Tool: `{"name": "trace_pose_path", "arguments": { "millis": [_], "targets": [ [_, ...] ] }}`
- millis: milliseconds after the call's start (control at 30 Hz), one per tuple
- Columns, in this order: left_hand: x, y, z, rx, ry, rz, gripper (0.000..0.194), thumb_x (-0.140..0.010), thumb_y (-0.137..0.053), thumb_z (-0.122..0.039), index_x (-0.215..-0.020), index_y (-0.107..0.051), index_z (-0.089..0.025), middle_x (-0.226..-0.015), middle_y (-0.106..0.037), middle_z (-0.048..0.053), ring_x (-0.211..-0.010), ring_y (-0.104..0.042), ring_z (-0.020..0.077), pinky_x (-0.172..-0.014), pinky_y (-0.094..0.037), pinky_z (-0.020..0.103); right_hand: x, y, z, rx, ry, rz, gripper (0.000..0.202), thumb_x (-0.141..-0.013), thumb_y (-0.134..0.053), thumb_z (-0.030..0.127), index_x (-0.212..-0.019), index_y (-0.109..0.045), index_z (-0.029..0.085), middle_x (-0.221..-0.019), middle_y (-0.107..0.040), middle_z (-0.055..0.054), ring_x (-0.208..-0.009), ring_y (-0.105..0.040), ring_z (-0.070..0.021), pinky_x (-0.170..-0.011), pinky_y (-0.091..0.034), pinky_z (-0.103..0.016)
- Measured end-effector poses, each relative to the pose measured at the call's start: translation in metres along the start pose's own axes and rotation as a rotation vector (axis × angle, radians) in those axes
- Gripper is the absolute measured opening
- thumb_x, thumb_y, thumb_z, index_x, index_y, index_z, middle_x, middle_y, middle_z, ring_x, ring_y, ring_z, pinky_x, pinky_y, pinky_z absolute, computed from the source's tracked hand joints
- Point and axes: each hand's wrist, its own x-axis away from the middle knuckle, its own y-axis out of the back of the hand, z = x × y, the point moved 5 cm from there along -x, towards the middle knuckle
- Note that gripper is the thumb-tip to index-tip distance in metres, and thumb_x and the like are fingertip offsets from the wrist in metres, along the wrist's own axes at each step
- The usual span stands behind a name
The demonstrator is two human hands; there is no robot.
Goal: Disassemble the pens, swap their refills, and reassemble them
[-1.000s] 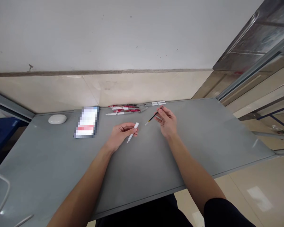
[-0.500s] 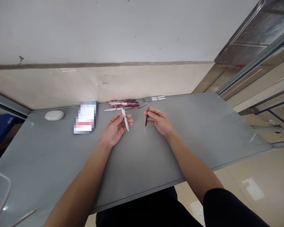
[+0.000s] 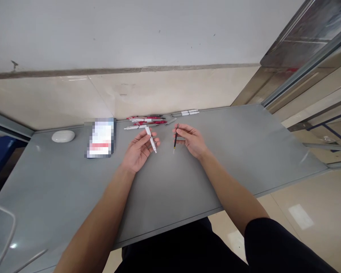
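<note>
My left hand (image 3: 139,148) grips a white pen barrel (image 3: 151,140) between thumb and fingers, tilted with its lower end to the right. In my right hand (image 3: 191,139) is a dark pen refill (image 3: 175,138) with a yellowish, clear lower end, pinched near its top and hanging almost upright. The two parts are held apart over the grey table (image 3: 170,189). Beyond my left hand lies a pile of red and white pens (image 3: 146,120). A few white pens (image 3: 189,112) lie by the wall, and a clear slim piece (image 3: 171,121) rests between them.
To the left are a phone-like device (image 3: 100,137) with a blurred screen and a white rounded case (image 3: 63,136). A wall (image 3: 170,89) borders the table's far edge. A pale cable (image 3: 13,227) curves at the lower left.
The view has shifted slightly. My left hand has turned the white barrel a little; both hands keep hold of their parts, still apart.
</note>
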Motion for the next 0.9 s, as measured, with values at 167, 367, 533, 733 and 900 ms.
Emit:
{"name": "trace_pose_path", "arguments": {
  "millis": [167,367,533,733,900],
  "targets": [
    [-0.0003,-0.0009,-0.0003,0.000,-0.038,0.027,0.019,-0.082,-0.067,-0.015,-0.100,-0.068,-0.019,-0.101,-0.069,0.002,-0.086,-0.067,0.0153,-0.084,-0.057,0.034,0.0007,-0.0021,0.0014,0.001,0.011,0.004,0.026,-0.072,-0.075,0.037,-0.094,-0.072,0.026,-0.094,-0.069,-0.001,-0.081,-0.063,-0.0145,-0.074,-0.057,-0.034],
    [0.0010,-0.0010,0.0019,0.005,-0.037,0.037,0.019,-0.084,-0.065,-0.015,-0.103,-0.067,-0.019,-0.101,-0.068,0.002,-0.090,-0.067,0.0164,-0.086,-0.057,0.038,0.0011,-0.0030,0.0009,-0.015,0.007,-0.005,0.026,-0.072,-0.075,0.037,-0.095,-0.071,0.026,-0.094,-0.068,-0.001,-0.080,-0.063,-0.0136,-0.073,-0.057,-0.033],
    [0.0023,-0.0026,0.0030,0.032,-0.013,0.033,0.019,-0.086,-0.062,-0.013,-0.104,-0.066,-0.018,-0.098,-0.067,0.002,-0.089,-0.067,0.0160,-0.086,-0.058,0.038,0.0006,-0.0035,-0.0002,-0.055,-0.010,-0.013,0.025,-0.073,-0.074,0.035,-0.096,-0.071,0.026,-0.094,-0.067,0.000,-0.080,-0.062,-0.0129,-0.071,-0.056,-0.031],
    [0.0025,-0.0024,0.0031,0.048,0.009,0.033,0.020,-0.087,-0.060,-0.013,-0.106,-0.066,-0.018,-0.101,-0.067,0.003,-0.089,-0.068,0.0158,-0.086,-0.058,0.039,0.0017,-0.0084,0.0002,-0.066,-0.044,0.018,0.023,-0.075,-0.073,0.035,-0.095,-0.071,0.026,-0.096,-0.067,-0.001,-0.082,-0.062,-0.0137,-0.073,-0.057,-0.031],
    [0.0019,-0.0019,0.0034,0.044,0.023,0.033,0.020,-0.086,-0.063,-0.014,-0.105,-0.066,-0.018,-0.103,-0.068,0.004,-0.089,-0.068,0.0169,-0.088,-0.057,0.042,0.0015,-0.0098,-0.0008,-0.071,-0.038,0.032,0.023,-0.075,-0.072,0.035,-0.096,-0.071,0.026,-0.096,-0.067,-0.001,-0.082,-0.062,-0.0140,-0.074,-0.057,-0.033]
  ]
}}
